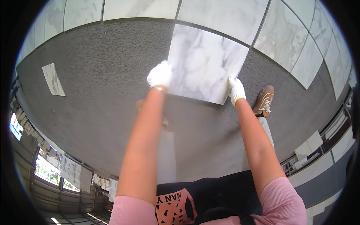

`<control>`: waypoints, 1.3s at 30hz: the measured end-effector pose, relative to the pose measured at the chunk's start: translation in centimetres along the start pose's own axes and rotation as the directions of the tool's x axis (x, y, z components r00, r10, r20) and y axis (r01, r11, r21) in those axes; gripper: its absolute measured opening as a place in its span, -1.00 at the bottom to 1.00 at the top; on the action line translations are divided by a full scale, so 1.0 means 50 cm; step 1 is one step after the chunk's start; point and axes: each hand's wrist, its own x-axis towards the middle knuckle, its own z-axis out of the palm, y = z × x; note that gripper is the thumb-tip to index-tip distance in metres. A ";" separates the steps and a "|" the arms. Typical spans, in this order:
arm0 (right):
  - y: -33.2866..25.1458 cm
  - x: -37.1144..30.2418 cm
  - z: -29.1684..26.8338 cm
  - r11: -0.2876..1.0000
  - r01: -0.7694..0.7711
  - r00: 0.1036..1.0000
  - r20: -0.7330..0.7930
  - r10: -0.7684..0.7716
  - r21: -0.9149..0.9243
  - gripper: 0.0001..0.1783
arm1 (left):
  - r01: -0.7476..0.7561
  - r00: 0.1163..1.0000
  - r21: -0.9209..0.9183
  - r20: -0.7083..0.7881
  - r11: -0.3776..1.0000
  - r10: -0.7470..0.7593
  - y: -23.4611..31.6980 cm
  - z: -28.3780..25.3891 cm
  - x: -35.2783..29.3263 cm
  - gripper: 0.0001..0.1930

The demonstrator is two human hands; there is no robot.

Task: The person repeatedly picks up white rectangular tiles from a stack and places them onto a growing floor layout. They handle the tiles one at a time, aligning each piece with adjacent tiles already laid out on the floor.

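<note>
A square marble tile, white with grey veins, is in front of me between my two gloved hands. My left hand, in a white glove, closes on its left edge near the lower corner. At the right edge, my right hand grips the tile with the fingers curled on its side, also in a white glove. The tile's far edge lies close along the laid row of marble slabs. Whether its underside touches the floor, I cannot tell.
Grey rough floor spreads around the tile. More veined slabs curve away at the right. A narrow marble offcut lies at the left. My brown shoe is beside my right hand. Slabs stand in racks at lower left.
</note>
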 end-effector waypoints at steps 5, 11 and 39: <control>0.004 0.007 -0.005 1.000 -0.014 0.998 0.057 0.013 0.026 -0.29 | 0.027 0.999 0.013 -0.025 1.000 -0.026 0.010 -0.001 -0.005 -0.57; 0.011 0.026 -0.016 0.995 -0.026 0.992 0.117 0.037 -0.093 -0.34 | 0.092 0.993 -0.117 -0.066 0.989 -0.100 0.015 -0.002 -0.012 -0.58; -0.103 -0.028 -0.043 0.976 0.104 0.993 -0.043 -0.114 -0.191 -0.47 | 0.247 0.903 -0.966 0.202 0.072 -0.380 -0.005 0.161 -0.153 -0.26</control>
